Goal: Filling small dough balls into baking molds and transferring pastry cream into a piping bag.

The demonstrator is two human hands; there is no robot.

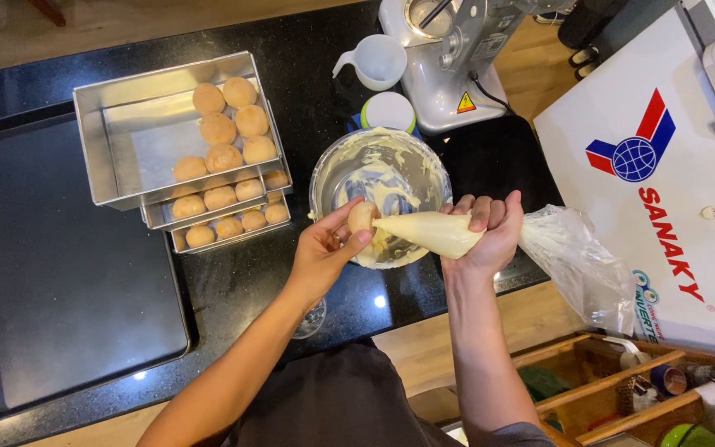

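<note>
One head-worn cam only, aimed steeply down at the black counter (275,273). Hands and forearms are seen close, from above; no 2nd view.

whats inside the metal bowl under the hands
The metal bowl holds smears of pale cream on its walls and bottom. The left hand, the small bun and the piping bag cover its near part.
</note>
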